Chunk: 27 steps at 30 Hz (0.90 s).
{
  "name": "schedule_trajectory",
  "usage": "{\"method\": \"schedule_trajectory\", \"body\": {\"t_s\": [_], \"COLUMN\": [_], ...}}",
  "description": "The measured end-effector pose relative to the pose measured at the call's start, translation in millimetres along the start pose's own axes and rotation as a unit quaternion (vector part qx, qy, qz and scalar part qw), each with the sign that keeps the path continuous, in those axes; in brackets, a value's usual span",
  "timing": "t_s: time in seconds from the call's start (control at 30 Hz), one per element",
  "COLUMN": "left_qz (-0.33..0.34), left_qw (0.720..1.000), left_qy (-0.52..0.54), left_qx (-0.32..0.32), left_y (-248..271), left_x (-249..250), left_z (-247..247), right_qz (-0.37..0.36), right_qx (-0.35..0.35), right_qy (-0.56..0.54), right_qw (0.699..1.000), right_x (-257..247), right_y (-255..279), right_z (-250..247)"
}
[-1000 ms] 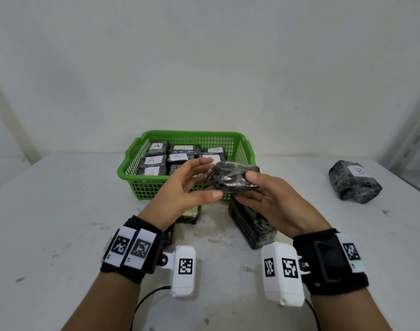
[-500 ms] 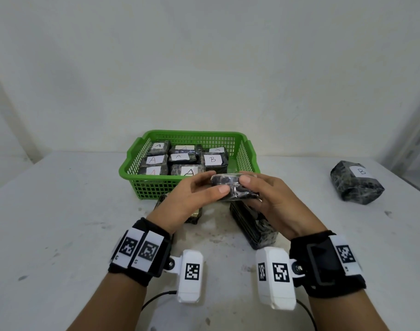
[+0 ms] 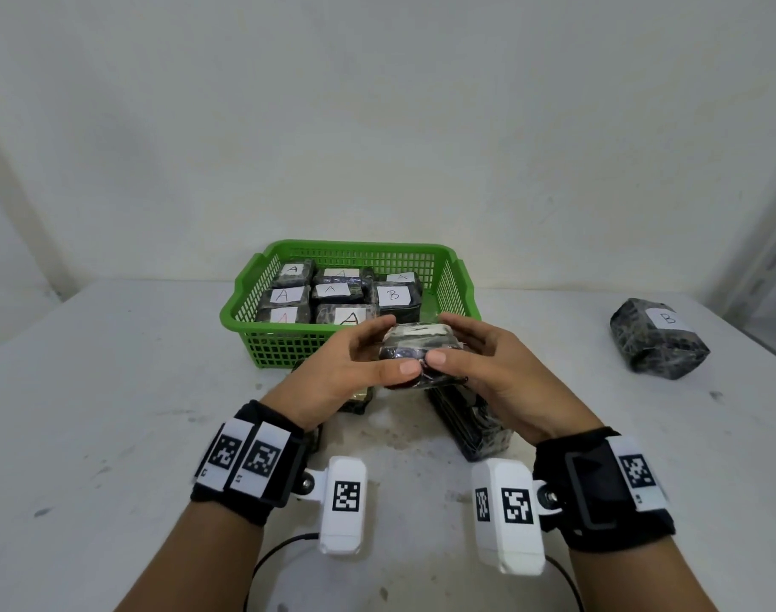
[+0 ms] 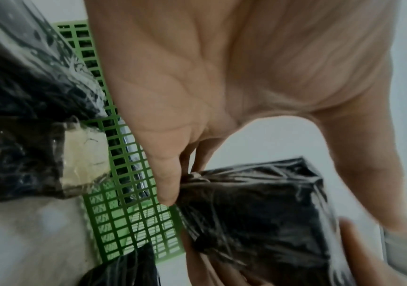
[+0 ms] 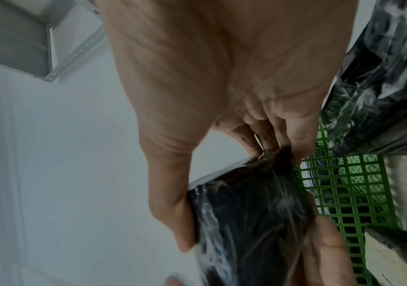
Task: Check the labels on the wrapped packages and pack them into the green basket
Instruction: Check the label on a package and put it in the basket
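Both hands hold one wrapped package in the air, just in front of the green basket. The left hand grips its left end, with fingers on the far side and the thumb on the near side. The right hand grips its right end the same way. The package is black and shiny, with clear film around it. A white label sits on its top, but it is tilted away and I cannot read the letter.

The basket stands on the white table near the wall. Inside it lie more black packages with white labels. Most labels say "A". One label A at the front left is written in red. One label on the right says "B".

Another package lies far off to the right on the table, and its label says "B". Two more black packages lie on the table under the hands, one package below the right hand and one partly hidden package below the left.
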<state>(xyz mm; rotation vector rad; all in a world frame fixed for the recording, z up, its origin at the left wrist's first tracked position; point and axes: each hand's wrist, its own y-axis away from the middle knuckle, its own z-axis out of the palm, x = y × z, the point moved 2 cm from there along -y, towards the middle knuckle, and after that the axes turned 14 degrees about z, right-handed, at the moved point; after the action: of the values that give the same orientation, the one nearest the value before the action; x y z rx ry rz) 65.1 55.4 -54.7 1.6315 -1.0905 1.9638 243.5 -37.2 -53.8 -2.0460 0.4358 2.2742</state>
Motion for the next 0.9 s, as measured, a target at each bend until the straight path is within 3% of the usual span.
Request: {"method": "schedule_trajectory", "body": {"t_s": [0.17, 0.27, 0.4, 0.6, 0.7, 0.9], "left_qz": [0.026, 0.04, 0.054, 0.077, 0.112, 0.155], "left_qw": [0.999, 0.999, 0.997, 0.992, 0.986, 0.985], "left_qy": [-0.012, -0.032, -0.041, -0.071, -0.088, -0.042], "left_qx": [0.029, 0.004, -0.035, 0.065, 0.082, 0.066], "left_y": [1, 3, 3, -1, -2, 1], "left_x": [4, 6, 3, 7, 7, 14], "left_z": [0, 0, 4, 6, 3, 8], "right_qz": [0.006, 0.035, 0.064, -0.003, -0.028, 0.053], "right_qx": [-0.007, -0.031, -0.009, 0.032, 0.05, -0.006], "right_qy": [-0.009, 0.014, 0.001, 0.056, 0.08, 0.044], "right_qw": [1.0, 0.999, 0.998, 0.998, 0.995, 0.998], "right_x": [-3, -8, -5, -6, -6, -10], "right_y": [1, 9, 7, 10, 8, 13], "right_z": [3, 6, 3, 2, 4, 7]}}
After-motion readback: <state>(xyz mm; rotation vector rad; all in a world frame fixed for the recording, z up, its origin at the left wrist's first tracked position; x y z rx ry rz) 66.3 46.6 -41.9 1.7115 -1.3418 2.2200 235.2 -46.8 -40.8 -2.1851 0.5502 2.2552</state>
